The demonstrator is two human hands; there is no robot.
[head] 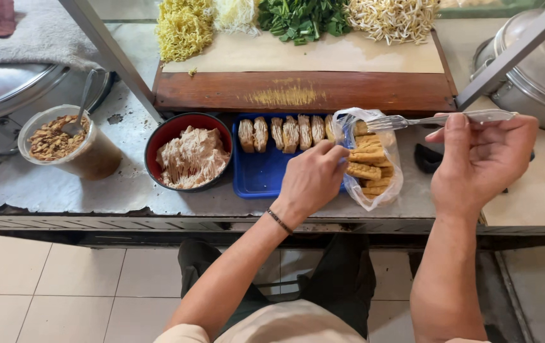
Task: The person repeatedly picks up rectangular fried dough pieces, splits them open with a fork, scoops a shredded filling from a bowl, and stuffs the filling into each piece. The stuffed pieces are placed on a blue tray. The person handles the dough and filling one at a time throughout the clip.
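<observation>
A clear bag of fried tofu (369, 166) is pinched at its mouth by the left hand (312, 180) at the blue tray's (261, 173) right edge; a fork (437, 119) is gripped above it by the right hand (478, 165); bare counter (542, 190) is seen rightward

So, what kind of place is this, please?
Probably a street food stall or small noodle cart. A wooden board carries yellow noodles, greens and bean sprouts. The left hand holds a bag of fried tofu over a blue tray; the right hand holds a fork.
</observation>
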